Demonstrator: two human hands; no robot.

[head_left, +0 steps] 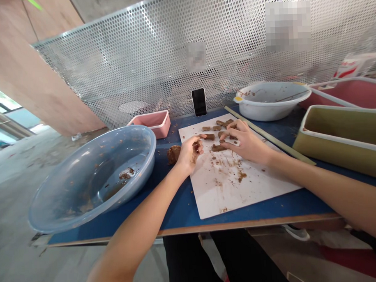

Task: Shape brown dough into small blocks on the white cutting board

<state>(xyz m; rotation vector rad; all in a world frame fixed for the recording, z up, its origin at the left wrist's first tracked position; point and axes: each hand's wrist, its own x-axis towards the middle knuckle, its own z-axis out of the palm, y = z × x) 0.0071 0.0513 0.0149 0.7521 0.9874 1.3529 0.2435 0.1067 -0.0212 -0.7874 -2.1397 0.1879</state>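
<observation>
Short brown clay-like rolls (pixel 218 148) lie in a loose group on the far half of a white board (pixel 214 197), with crumbs and smears nearer me. My right hand (pixel 246 142) bends over the group, thumb and fingertips close together around a small brown piece (pixel 221 141). Some rolls are partly hidden beneath its fingers. At the board's left edge is my left hand (pixel 190 154), fingers loosely curled and apart, its index tip by the end of one roll (pixel 209 137). A larger brown lump (pixel 173 154) sits on the table just left of that hand.
A big blue basin (pixel 93 177) with a brown lump inside stands left, beside a small pink container (pixel 162 124). A phone (pixel 199 102) leans against the perforated metal screen. A long stick (pixel 277 142), white basin (pixel 270 109) and green container (pixel 339 148) are on the right.
</observation>
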